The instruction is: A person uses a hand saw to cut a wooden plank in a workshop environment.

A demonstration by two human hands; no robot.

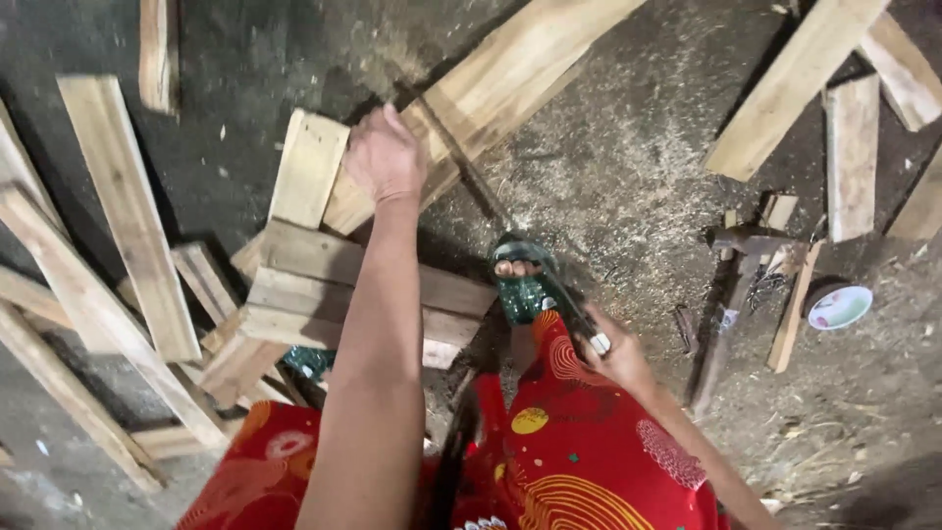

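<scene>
My left hand (385,157) presses down on a long pale plank (549,59), fingers curled over its edge. The plank lies slanted across a stack of short boards (314,280). My right hand (613,355) grips the handle of a hand saw. The saw's thin dark blade (471,182) runs up and left from it to the plank, just right of my left hand. My foot in a green sandal (525,285) stands beside the stack, under the saw. A red patterned garment (579,451) covers my legs.
Loose planks (128,206) lie scattered on the dark floor at the left, and more boards (795,79) at the top right. A hammer (736,255) and a white bowl (839,306) sit at the right. Sawdust (608,186) covers the ground around the cut.
</scene>
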